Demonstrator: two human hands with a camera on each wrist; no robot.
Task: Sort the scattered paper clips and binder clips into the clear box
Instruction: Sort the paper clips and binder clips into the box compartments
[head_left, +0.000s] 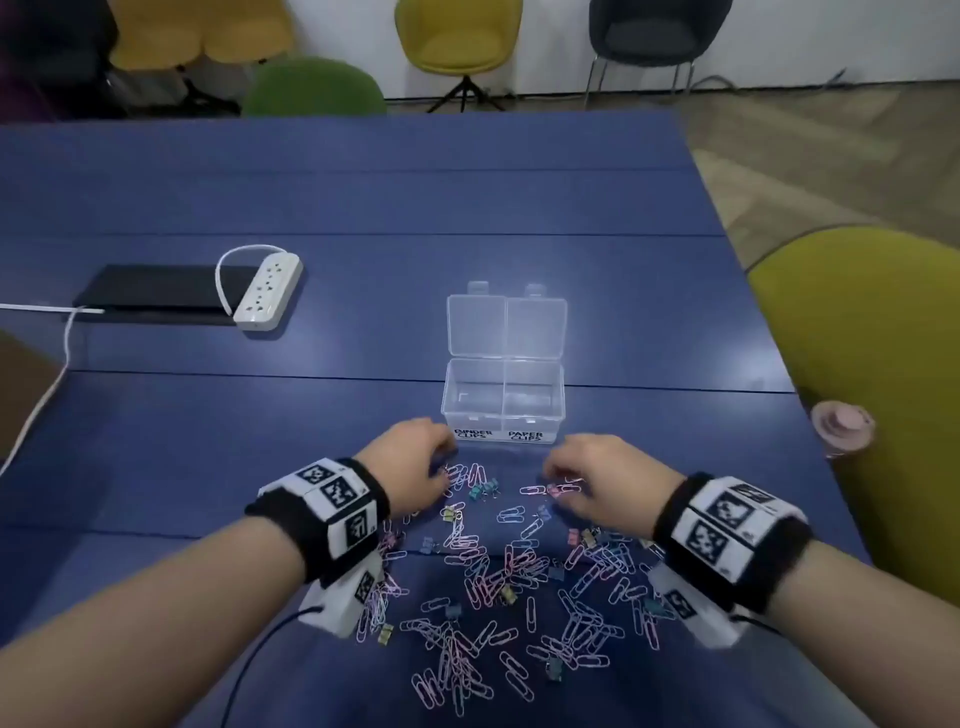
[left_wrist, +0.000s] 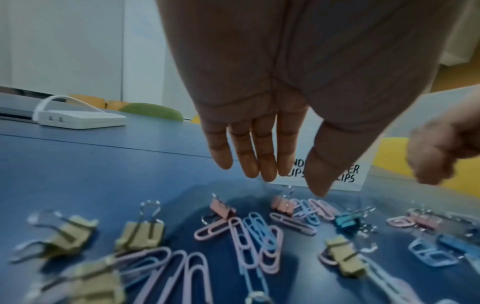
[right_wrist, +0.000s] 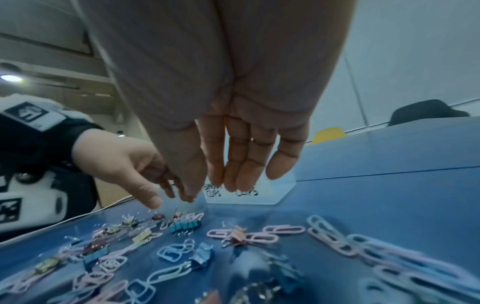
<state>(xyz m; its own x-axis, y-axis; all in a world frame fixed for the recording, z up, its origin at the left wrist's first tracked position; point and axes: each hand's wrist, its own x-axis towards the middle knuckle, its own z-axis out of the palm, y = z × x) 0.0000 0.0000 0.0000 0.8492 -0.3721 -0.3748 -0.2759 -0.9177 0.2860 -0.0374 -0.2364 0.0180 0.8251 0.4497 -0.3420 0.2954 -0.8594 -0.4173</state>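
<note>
Blue table (head_left: 363, 197) carries clear box (head_left: 503, 402), scattered clips (head_left: 498, 571), power strip (head_left: 268, 291).

Open clear box (head_left: 503, 400) beyond scattered clips (head_left: 498, 571).

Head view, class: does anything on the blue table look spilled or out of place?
Yes: pastel paper clips and small binder clips lie mixed and scattered before the open clear plastic box, whose labelled compartments look empty.
</note>
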